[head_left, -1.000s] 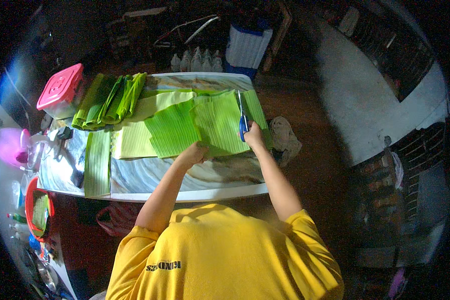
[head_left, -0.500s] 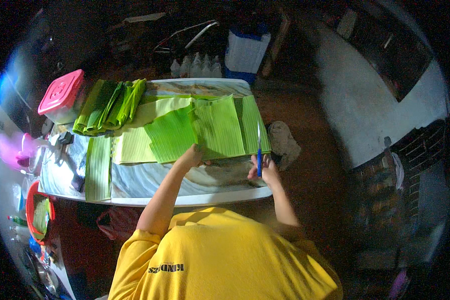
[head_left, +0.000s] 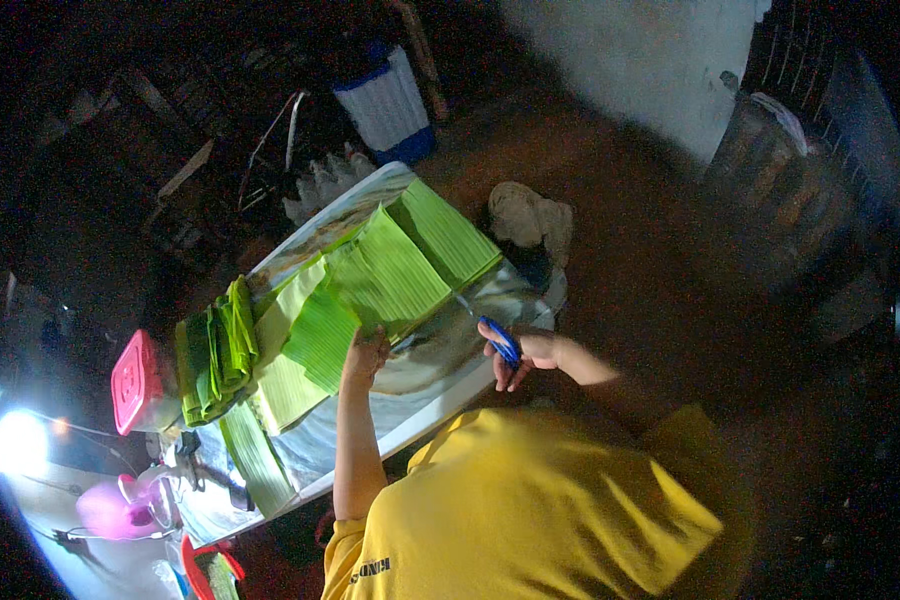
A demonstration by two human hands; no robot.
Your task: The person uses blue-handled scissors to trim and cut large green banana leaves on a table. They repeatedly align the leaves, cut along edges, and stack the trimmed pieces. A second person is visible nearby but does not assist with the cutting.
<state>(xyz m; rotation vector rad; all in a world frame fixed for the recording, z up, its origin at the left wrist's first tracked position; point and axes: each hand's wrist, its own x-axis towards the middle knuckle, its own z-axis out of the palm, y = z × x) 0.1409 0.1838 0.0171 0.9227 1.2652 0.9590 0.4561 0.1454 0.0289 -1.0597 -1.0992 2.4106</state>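
Observation:
Flat green banana leaves (head_left: 390, 275) lie spread over a white table (head_left: 440, 390). My left hand (head_left: 367, 352) presses on the near edge of the leaves, fingers resting on them. My right hand (head_left: 525, 352) is closed around blue-handled scissors (head_left: 490, 330), whose blades point up toward the leaf edge near the table's right end. A pile of folded green leaves (head_left: 215, 350) sits further left on the table. My yellow shirt fills the lower middle of the view.
A pink lidded box (head_left: 135, 382) stands at the table's left end, a pink jug (head_left: 120, 505) and a red basket (head_left: 205, 570) below it. A white and blue container (head_left: 385, 100) stands beyond the table. A crumpled cloth (head_left: 530, 215) lies on the brown floor.
My right hand with the scissors has come back from the far leaf edge toward the near right corner of the table. The view has tilted, so the table now runs diagonally.

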